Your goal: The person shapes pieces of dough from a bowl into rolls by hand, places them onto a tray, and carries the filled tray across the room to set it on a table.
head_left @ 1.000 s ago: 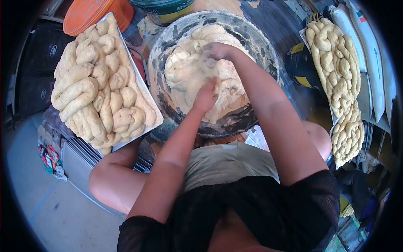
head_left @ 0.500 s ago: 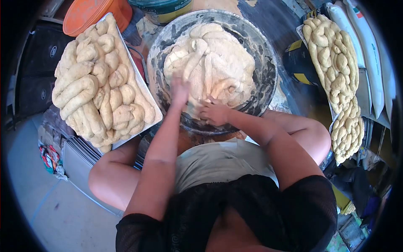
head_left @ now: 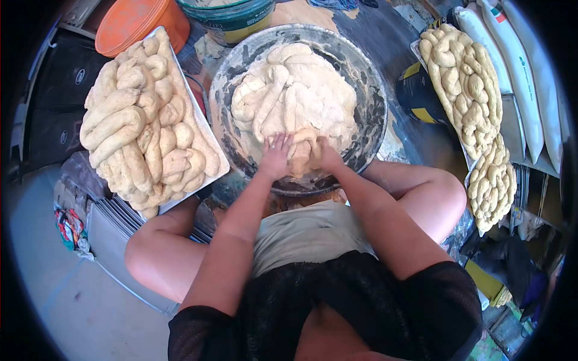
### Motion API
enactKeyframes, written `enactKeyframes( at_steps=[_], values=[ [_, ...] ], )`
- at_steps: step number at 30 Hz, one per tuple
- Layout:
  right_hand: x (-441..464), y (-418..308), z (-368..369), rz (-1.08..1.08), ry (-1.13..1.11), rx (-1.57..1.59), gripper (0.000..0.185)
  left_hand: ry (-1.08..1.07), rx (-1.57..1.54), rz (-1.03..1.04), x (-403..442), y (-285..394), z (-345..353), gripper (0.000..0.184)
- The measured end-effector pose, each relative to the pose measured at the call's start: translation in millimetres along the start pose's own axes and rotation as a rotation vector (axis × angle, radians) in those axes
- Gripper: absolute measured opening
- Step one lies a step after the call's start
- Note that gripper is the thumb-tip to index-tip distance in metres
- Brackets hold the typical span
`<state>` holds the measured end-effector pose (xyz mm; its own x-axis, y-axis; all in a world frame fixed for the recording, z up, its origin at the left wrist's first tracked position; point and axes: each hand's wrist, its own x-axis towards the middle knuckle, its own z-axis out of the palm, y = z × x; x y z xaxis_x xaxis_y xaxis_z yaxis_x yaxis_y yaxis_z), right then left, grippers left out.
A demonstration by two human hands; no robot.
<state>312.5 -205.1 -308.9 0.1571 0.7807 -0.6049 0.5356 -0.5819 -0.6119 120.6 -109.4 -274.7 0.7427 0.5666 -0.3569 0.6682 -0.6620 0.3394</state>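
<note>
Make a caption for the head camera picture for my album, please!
Left hand and right hand at the dough in a round basin, beside a heaped tray.

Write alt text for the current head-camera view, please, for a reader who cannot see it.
A person's bare left hand and right hand touch the near side of a pale dough mass in a round, smeared basin. Piled dough rolls lie on a tray at left, with more twisted dough pieces at right.
</note>
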Motion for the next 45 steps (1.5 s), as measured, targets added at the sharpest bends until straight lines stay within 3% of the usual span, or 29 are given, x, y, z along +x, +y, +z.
enactKeyframes(
  at_steps=[2, 4, 6, 7, 8, 10, 11, 12, 13, 15, 17, 20, 21, 23, 26, 29, 31, 32, 34, 35, 37, 38, 39, 41, 43, 45],
  values=[
    [35, 4, -3, -0.026, 0.058, 0.249, 0.068, 0.097, -0.189, -0.003, 5, 25, -17, 0.094],
    [16, -73, -56, -0.131, -0.184, 0.588, 0.065, 0.289, -0.356, 0.07, 21, 40, -27, 0.095],
    [-7, -155, -123, 0.016, -0.324, 0.441, 0.058, 0.274, -0.931, -0.079, 29, 49, -71, 0.083],
    [-9, -167, -142, -0.283, -0.158, 0.451, 0.052, 0.261, -1.218, -0.152, 37, 50, -88, 0.077],
    [-25, -190, -168, -0.344, -0.208, 0.729, 0.047, 0.369, -1.018, 0.015, 49, 35, -82, 0.051],
    [-51, -210, -233, -0.639, -0.103, 1.232, 0.04, 0.177, -0.839, -0.155, 42, 20, -89, 0.038],
    [-74, -227, -265, -0.916, 0.064, 1.392, 0.036, 0.084, -0.748, -0.239, 39, 12, -93, 0.032],
    [-95, -231, -292, -1.145, -0.274, 1.602, 0.03, 0.135, -0.719, -0.23, 34, 0, -91, 0.031],
    [-107, -228, -321, -1.253, -0.005, 1.73, 0.028, 0.181, -0.69, -0.222, 28, -12, -81, 0.029],
    [-108, -206, -347, -1.416, 0.183, 1.642, 0.027, 0.181, -0.614, -0.228, 27, -17, -75, 0.029],
    [-88, -192, -327, -1.058, 0.532, 1.432, 0.031, 0.089, -0.521, -0.257, 30, -16, -75, 0.03],
    [-63, -178, -273, -0.588, 0.165, 0.932, 0.024, -0.228, -0.531, -0.013, 28, 24, -115, 0.039],
    [-50, -173, -245, -0.456, 0.176, 0.711, 0.031, -0.168, -0.497, 0.027, 24, 36, -129, 0.038],
    [-19, -146, -191, -0.657, -0.117, 0.376, 0.055, -0.049, -0.43, 0.106, 20, 51, -150, 0.036],
    [-4, -130, -127, -0.393, -0.425, 0.147, 0.055, 0.07, -0.596, -0.026, 20, 39, -156, 0.03],
    [-5, -141, -116, -0.203, -0.402, 0.19, 0.057, 0.086, -0.851, -0.076, 18, 3, -133, 0.028],
    [-24, -168, -134, -0.392, -0.251, 0.426, 0.045, 0.047, -1.09, -0.146, 15, -12, -114, 0.03],
    [-31, -180, -141, -0.495, -0.139, 0.574, 0.04, 0.118, -1.221, -0.083, 18, -14, -91, 0.032],
    [-37, -194, -171, -0.562, -0.057, 1.087, 0.038, 0.059, -1.058, -0.149, 23, -27, -67, 0.045],
    [-52, -210, -189, -0.592, 0.158, 1.32, 0.048, 0.03, -0.978, -0.18, 22, -32, -62, 0.052],
    [-59, -205, -231, -0.828, 0.244, 1.554, 0.054, 0.112, -0.76, -0.277, 17, -38, -60, 0.053],
    [-55, -197, -251, -0.933, 0.239, 1.542, 0.054, 0.151, -0.65, -0.323, 13, -42, -58, 0.053],
    [-48, -184, -264, -1.012, 0.128, 1.756, 0.052, 0.205, -0.632, -0.296, 10, -50, -48, 0.05],
    [-43, -176, -273, -1.023, 0.133, 1.801, 0.046, 0.318, -0.593, -0.241, 4, -60, -33, 0.045],
    [-33, -174, -264, -0.708, 0.4, 1.467, 0.041, 0.059, -0.814, -0.429, 0, -50, -40, 0.043],
    [-9, -164, -248, -0.436, 0.367, 1.163, 0.024, -0.156, -1.023, -0.499, 3, -45, -50, 0.042]
  ],
)
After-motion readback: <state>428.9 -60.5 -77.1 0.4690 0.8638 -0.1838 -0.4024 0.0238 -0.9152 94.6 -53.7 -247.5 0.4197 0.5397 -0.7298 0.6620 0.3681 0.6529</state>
